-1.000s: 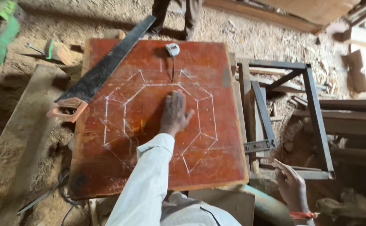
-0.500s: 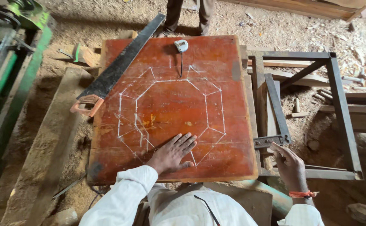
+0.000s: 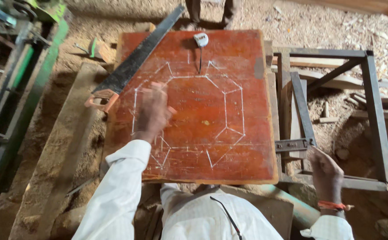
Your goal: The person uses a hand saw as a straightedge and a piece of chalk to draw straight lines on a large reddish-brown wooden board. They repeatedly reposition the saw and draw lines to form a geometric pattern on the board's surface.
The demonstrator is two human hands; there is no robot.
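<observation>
Red board (image 3: 229,146) is lying under my open left hand (image 3: 153,111), while my right hand (image 3: 325,169) is gripping the metal frame (image 3: 376,111).

Carpentry workshop; handsaw (image 3: 134,60), sawdust floor (image 3: 327,26)

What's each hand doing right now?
Left hand: open, blurred, on the red board's chalk lines; holds nothing.
Right hand: at the metal frame's near rail; grip cannot be told.

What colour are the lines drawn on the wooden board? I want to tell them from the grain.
White chalk-like lines on the reddish-brown wooden board, in the head view.
</observation>
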